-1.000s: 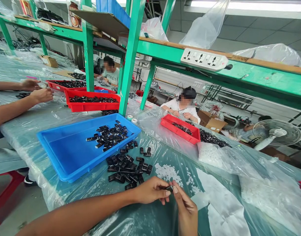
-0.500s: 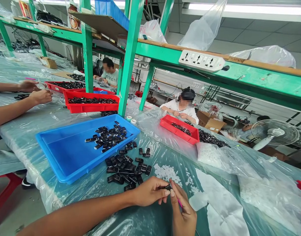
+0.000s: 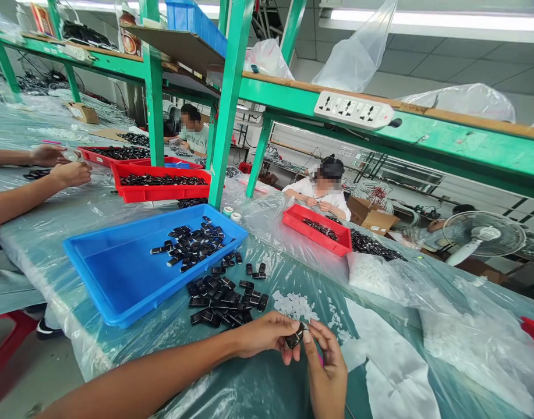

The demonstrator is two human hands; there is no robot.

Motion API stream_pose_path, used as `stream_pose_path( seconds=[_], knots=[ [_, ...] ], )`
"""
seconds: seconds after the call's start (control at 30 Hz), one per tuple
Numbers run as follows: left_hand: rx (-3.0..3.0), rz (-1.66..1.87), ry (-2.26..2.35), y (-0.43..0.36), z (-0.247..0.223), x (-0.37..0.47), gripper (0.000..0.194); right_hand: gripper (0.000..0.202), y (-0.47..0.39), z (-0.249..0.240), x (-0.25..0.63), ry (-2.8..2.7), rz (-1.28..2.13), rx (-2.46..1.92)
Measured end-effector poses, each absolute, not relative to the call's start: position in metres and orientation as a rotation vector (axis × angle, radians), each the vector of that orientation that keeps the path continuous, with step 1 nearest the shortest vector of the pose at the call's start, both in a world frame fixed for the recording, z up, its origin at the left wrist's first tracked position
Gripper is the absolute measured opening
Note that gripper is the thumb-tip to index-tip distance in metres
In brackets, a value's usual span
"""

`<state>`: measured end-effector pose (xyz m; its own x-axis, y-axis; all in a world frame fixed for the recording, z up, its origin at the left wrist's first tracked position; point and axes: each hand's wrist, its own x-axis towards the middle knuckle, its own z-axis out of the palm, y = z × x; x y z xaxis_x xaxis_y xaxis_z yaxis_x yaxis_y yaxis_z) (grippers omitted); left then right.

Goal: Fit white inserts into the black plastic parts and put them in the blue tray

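My left hand (image 3: 273, 336) is closed on a small glossy black plastic piece (image 3: 295, 336), gripped between thumb and fingers. At the piece's right end, the thumb and fingertips of my right hand (image 3: 328, 366) are pressed together, possibly on something small and pale. A pink object (image 3: 321, 359) shows in my right palm; most of it is hidden, so its kind is unclear. Just beyond my hands, small white pieces (image 3: 295, 305) lie scattered on the plastic-covered table. A loose pile of black plastic pieces (image 3: 223, 299) lies to the left, near my left forearm.
A blue tray (image 3: 118, 317) partly filled with black pieces stands at left. Red trays (image 3: 162, 193) stand beyond it, another red tray (image 3: 317, 235) farther right. White sheets (image 3: 393, 366) and bags of white pieces (image 3: 471, 349) lie at right. A green shelf post (image 3: 229, 110) rises ahead. Co-workers sit around.
The black piece in my left hand has turned, so more of its face shows. My right fingers have shifted and spread slightly at its end.
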<state>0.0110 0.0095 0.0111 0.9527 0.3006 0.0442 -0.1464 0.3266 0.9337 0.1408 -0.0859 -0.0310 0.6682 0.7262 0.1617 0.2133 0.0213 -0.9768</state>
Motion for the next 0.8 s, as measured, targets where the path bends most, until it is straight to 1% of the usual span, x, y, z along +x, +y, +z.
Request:
stream_pose_path(
  seconds=[0.1, 0.3, 0.47, 0.6, 0.7, 0.8],
  knots=[
    [1.093, 0.251, 0.15, 0.011, 0.008, 0.011, 0.046, 0.041, -0.085, -0.031, 0.14, -0.815, 0.475, -1.535],
    [1.152, 0.274, 0.165, 0.012, -0.001, 0.012, 0.037, 0.046, -0.088, -0.034, 0.141, -0.825, 0.541, -1.63],
    [1.217, 0.313, 0.164, 0.012, -0.008, 0.012, 0.041, 0.049, -0.089, -0.043, 0.143, -0.902, 0.438, -1.697],
    [1.337, 0.293, 0.165, 0.014, -0.013, 0.012, 0.043, 0.047, -0.089, -0.038, 0.14, -1.006, 0.398, -1.706],
    [1.492, 0.292, 0.19, 0.017, -0.002, 0.009, 0.044, 0.047, -0.091, -0.03, 0.14, -0.968, 0.439, -1.704],
    [1.737, 0.43, 0.232, 0.023, 0.029, 0.0, 0.039, 0.048, -0.093, -0.025, 0.143, -0.914, 0.467, -1.691]
  ],
)
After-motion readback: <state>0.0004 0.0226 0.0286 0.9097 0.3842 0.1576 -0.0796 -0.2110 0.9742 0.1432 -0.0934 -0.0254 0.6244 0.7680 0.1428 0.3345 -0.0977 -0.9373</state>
